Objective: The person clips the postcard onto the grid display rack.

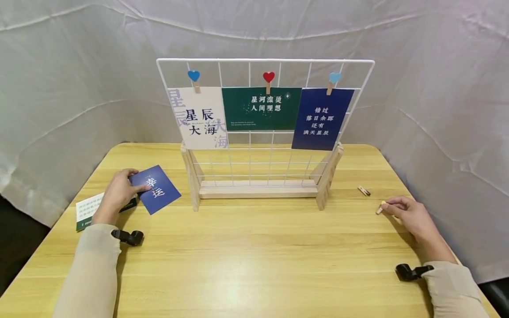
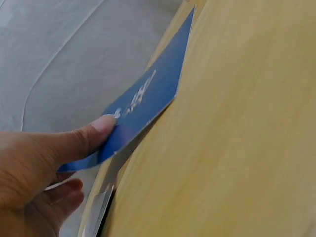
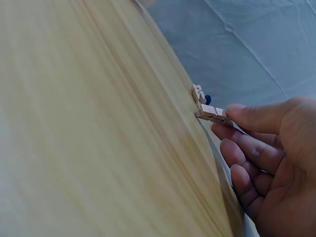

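Between thumb and fingers, my left hand (image 1: 117, 191) pinches a blue postcard (image 1: 162, 196) with white characters. In the left wrist view the postcard (image 2: 153, 98) is tilted and slightly bent, with the thumb on its printed face. Below that hand lies a stack of cards (image 1: 84, 211), partly hidden by the wrist. At the table's right side, my right hand (image 1: 411, 216) pinches a small wooden clothespin (image 3: 212, 113) by one end; a bit of yellow shows on it in the head view. Another clothespin (image 1: 363, 191) with a dark end lies on the table just beyond.
A white wire grid (image 1: 249, 152) stands in a wooden base (image 1: 258, 191) at the table's back middle. Three heart clothespins hold a white card (image 1: 199, 104), a green card (image 1: 260, 119) and a dark blue card (image 1: 318, 141) on it. Grey cloth (image 1: 254, 26) hangs behind.
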The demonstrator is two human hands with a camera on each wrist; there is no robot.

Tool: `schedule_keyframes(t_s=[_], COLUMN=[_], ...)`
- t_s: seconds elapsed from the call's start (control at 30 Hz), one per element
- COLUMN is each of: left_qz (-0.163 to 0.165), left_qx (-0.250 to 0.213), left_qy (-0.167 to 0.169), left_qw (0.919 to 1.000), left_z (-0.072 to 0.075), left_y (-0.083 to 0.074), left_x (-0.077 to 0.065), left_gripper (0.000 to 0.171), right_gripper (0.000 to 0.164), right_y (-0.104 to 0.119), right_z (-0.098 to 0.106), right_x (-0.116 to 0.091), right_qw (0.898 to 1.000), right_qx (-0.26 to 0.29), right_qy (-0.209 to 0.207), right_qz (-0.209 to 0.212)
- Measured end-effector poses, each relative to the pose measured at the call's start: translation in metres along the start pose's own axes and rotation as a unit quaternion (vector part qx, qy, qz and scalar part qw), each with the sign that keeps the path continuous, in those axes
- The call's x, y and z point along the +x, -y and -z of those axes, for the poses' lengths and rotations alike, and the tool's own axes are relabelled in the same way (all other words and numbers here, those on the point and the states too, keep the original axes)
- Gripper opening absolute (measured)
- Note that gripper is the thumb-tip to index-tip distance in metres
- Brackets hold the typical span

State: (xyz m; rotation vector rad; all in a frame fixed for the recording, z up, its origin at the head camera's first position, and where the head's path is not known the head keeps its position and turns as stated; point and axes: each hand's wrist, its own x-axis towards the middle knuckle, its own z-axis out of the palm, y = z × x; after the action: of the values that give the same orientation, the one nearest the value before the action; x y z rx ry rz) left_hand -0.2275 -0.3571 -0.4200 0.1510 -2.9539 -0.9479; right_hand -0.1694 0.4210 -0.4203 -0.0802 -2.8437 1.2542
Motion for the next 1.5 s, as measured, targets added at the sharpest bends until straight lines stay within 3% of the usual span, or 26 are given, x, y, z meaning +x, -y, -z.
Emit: schedule_keyframes(t_s=[0.13, 0.23, 0.47, 0.73, 0.9, 1.07, 1.33, 1.5], left_qz=[-0.026, -0.028, -0.014, -0.025, -0.023, -0.018, -0.047, -0.06], left_qx=[-0.012, -0.031, -0.049, -0.086, -0.105, -0.116, -0.129, -0.142], left_qy=[-0.018, -0.015, 0.015, 0.016, 0.016, 0.023, 0.024, 0.014], left_qw=[0.9994, 0.999, 0.9986, 0.9959, 0.994, 0.9928, 0.9902, 0.9879], left_z=[0.003, 0.007, 0.015, 0.019, 0.022, 0.025, 0.033, 0.037], left_y=[-0.001, -0.002, -0.006, -0.011, -0.016, -0.02, -0.025, -0.03], left_x=[-0.002, -0.003, -0.008, -0.011, -0.013, -0.015, -0.015, -0.017], left_gripper=[0.063, 0.057, 0.054, 0.05, 0.05, 0.051, 0.047, 0.044], right_gripper=[0.046, 0.05, 0.054, 0.055, 0.059, 0.056, 0.058, 0.053], right_y=[-0.001, -0.001, -0.001, 0.0, 0.001, 0.001, 0.0, 0.0], right_z=[-0.001, -0.001, 0.0, 0.0, 0.001, 0.001, 0.001, -0.001], right_x=[0.0, -0.001, -0.001, -0.001, -0.003, -0.003, 0.0, -0.001], right_qw=[1.0, 1.0, 1.0, 0.999, 0.999, 1.0, 0.999, 0.999], right_qx=[0.014, 0.025, 0.01, 0.048, 0.025, 0.022, 0.038, 0.049], right_qy=[0.0, 0.001, -0.002, -0.013, -0.017, -0.017, -0.011, -0.013], right_qz=[0.007, 0.009, 0.003, -0.01, -0.026, -0.013, -0.025, -0.008])
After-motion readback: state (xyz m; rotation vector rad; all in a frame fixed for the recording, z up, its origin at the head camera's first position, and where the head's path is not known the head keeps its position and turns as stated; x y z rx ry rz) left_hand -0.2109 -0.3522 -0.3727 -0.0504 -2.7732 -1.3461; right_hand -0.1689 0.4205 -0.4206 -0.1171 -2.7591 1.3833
